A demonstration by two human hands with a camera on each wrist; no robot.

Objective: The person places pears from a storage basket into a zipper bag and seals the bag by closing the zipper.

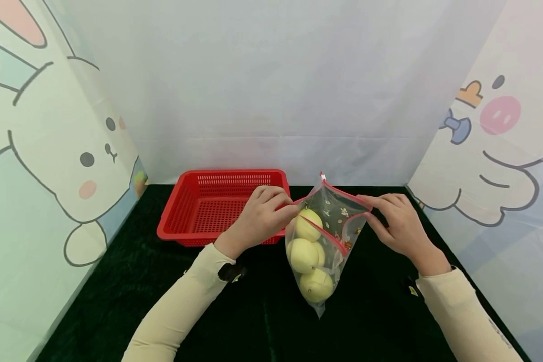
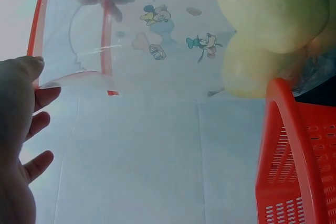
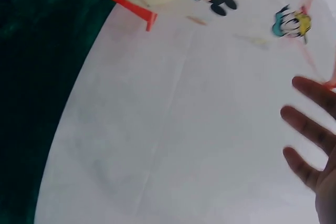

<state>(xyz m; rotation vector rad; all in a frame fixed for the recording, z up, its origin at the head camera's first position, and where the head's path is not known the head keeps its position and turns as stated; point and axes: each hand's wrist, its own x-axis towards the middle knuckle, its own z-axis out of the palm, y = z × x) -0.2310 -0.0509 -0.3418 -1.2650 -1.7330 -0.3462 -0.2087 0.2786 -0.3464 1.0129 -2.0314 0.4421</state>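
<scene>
A clear zip bag [image 1: 334, 221] with a red zip edge and cartoon prints hangs between my two hands, its mouth parted. Several pale yellow-green round fruits [image 1: 304, 255] lie inside it, stacked toward the pointed lower corner. My left hand [image 1: 264, 215] pinches the bag's rim on the left, thumb against forefinger in the left wrist view, the other fingers loosely bent. On the right, my right hand [image 1: 395, 223] pinches the opposite end of the rim. Its three other fingers [image 3: 310, 129] spread free in the right wrist view, where the pinch itself is mostly out of frame.
A red perforated plastic basket [image 1: 167, 229] stands at the back, left of the bag and partly behind my left hand. Dark green cloth [image 1: 262, 322] covers the table. A white curtain [image 1: 271, 90] rises behind, with cartoon-printed panels at both sides.
</scene>
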